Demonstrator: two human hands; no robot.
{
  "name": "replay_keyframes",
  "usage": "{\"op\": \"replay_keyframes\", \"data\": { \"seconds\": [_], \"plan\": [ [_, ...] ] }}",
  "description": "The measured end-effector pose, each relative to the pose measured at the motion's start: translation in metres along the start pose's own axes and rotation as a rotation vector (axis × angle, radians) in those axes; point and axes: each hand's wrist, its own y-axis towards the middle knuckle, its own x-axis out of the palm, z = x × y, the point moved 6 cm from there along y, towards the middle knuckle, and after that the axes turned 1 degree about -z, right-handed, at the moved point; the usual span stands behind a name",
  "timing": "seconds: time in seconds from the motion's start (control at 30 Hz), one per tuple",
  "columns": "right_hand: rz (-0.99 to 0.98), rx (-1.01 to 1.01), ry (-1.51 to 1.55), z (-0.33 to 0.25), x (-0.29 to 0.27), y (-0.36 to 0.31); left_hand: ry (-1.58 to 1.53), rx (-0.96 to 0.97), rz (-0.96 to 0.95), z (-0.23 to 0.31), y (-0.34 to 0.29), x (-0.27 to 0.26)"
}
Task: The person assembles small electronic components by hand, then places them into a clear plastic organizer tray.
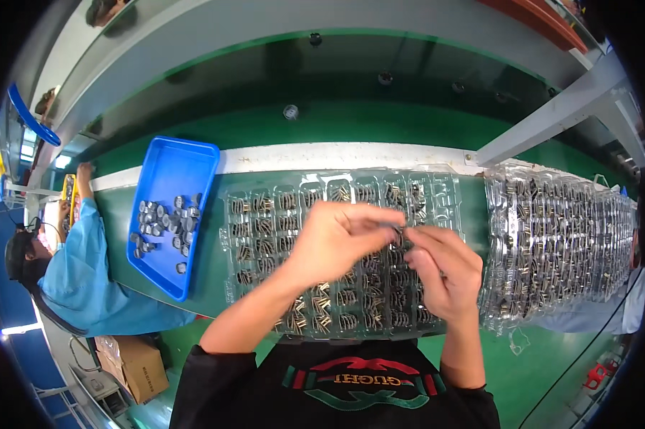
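Note:
My left hand (335, 242) and my right hand (447, 273) meet over a clear plastic tray (447, 204) with many pockets. Thumb and fingers of each are closed, and the fingertips nearly touch around a small dark part (400, 232). Most of that part is hidden by the fingers, so its kind cannot be told. Rows of small dark parts with brass-coloured pins (322, 322) sit in the tray's pockets below both wrists.
Left of the clear tray is a blue tray (172, 154) with several round grey parts (166, 220). More filled clear trays (544, 236) stand at the right. Beyond a white rail (322, 154), a green belt (351, 118) carries round parts. A co-worker (86, 264) in blue works at the left.

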Motion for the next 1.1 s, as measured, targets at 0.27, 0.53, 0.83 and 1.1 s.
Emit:
{"op": "replay_keyframes", "data": {
  "seconds": [0.27, 0.53, 0.83, 1.1],
  "plan": [
    [0.063, 0.294, -0.242, 0.062, -0.046, -0.012, 0.384, 0.26, 0.494, 0.031, 0.119, -0.202],
    [-0.17, 0.12, -0.592, 0.068, -0.001, 0.006, 0.866, 0.14, 0.939, 0.012, 0.171, -0.293],
    [-0.085, 0.081, -0.507, 0.065, -0.001, 0.009, 1.054, 0.389, 0.569, 0.03, 0.137, -0.18],
    [0.184, 0.647, 0.651, 0.072, -0.009, -0.01, 1.235, 0.393, 0.288, 0.012, 0.14, -0.137]
  ]
}}
